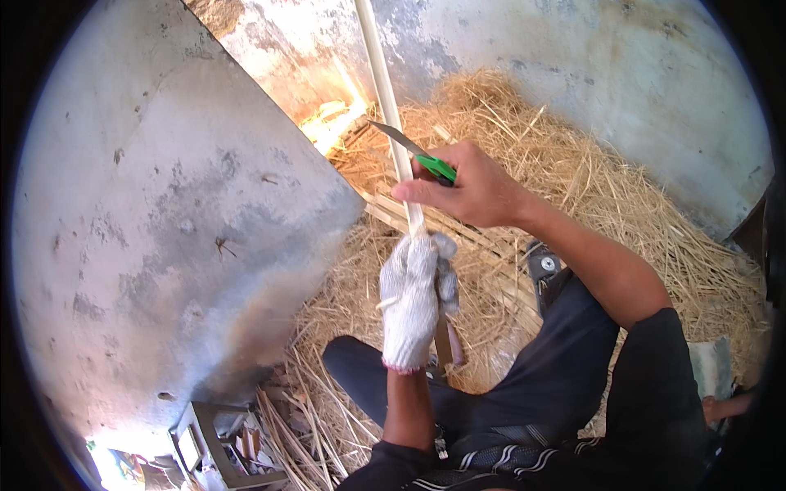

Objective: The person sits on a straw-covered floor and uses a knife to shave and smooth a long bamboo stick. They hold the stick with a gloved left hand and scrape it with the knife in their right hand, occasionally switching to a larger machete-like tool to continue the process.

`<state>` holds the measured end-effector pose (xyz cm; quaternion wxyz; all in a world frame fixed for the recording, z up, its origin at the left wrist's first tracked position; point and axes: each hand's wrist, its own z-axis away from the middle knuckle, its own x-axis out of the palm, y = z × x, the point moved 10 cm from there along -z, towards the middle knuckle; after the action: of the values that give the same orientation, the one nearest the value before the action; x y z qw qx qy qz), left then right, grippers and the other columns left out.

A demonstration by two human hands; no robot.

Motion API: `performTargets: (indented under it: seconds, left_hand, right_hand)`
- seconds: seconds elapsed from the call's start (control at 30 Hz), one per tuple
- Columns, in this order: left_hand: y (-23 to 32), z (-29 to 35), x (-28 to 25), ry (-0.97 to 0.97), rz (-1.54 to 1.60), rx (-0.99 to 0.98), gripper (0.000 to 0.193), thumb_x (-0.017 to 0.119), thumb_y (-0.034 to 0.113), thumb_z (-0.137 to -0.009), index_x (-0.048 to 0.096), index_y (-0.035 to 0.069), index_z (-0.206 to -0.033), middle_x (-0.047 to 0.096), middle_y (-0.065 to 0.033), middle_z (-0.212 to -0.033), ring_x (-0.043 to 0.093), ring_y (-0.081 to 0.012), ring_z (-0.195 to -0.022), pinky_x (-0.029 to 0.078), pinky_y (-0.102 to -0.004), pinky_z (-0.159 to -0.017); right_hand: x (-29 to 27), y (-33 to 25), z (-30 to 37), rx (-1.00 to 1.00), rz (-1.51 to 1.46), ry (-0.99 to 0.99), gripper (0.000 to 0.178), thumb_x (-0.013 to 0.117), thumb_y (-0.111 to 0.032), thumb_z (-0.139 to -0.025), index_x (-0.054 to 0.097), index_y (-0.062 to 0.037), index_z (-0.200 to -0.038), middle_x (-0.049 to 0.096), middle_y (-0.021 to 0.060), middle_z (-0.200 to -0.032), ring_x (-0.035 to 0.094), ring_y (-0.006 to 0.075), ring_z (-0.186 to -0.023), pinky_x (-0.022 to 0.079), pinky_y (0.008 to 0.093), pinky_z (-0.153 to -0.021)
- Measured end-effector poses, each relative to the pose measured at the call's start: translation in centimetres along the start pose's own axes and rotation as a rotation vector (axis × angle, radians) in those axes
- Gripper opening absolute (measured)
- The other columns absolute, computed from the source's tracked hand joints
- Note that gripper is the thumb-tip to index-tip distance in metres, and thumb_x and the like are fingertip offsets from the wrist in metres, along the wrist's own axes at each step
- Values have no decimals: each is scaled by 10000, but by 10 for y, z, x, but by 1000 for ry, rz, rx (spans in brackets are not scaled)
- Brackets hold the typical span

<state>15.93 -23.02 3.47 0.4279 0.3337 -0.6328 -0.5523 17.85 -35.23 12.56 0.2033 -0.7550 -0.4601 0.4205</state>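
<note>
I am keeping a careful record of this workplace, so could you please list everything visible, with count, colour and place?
Pale strip: one, cream, centre to top edge
Knife: one, green handle, grey blade, across the strip in view
Straw-like heap: one, yellow-brown, right and behind
Loose strips: many, tan, lower left
Left wall: one, stained grey-white, left
Back wall: one, stained grey-white, top right
Open frame: one, grey, bottom left
Glove: one, whitish, on left hand
Left hand: one, centre, gripping the strip
Right hand: one, bare, holding the knife
Legs: two, dark trousers, lower middle
</note>
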Motion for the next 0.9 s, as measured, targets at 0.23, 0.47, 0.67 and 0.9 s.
performTargets:
  seconds: [0.23,0.47,0.67,0.9]
  left_hand:
    - [4,11,19,-85,100,21,371,433,372,-1045,573,55,-912,458,0,-561,423,-83,-433,366,-224,-386]
    - [23,22,24,-46,59,39,422,395,411,-1048,576,63,-893,458,-15,-499,402,-105,-358,327,-247,-343]
    - [28,35,33,-43,34,33,409,419,387,-1043,566,61,-845,479,-29,-504,425,-111,-366,314,-251,-344]
    - [30,38,38,-17,9,51,389,431,369,-1036,509,80,-787,453,-21,-495,391,-105,-345,293,-245,-328]
  right_hand:
    - [-17,0,14,83,-326,62,467,542,-376,-999,568,-76,-643,371,-62,-471,318,63,-412,272,285,-417]
    - [-14,-27,39,-234,238,86,304,615,-228,-929,651,-27,-703,527,86,-464,508,189,-370,405,357,-399]
    - [-22,-55,60,-386,388,344,191,636,-110,-851,589,-19,-689,594,129,-537,608,252,-431,462,352,-425]
    - [-25,-47,59,-415,513,493,314,520,-97,-935,545,-46,-626,522,109,-451,546,204,-357,409,341,-340]
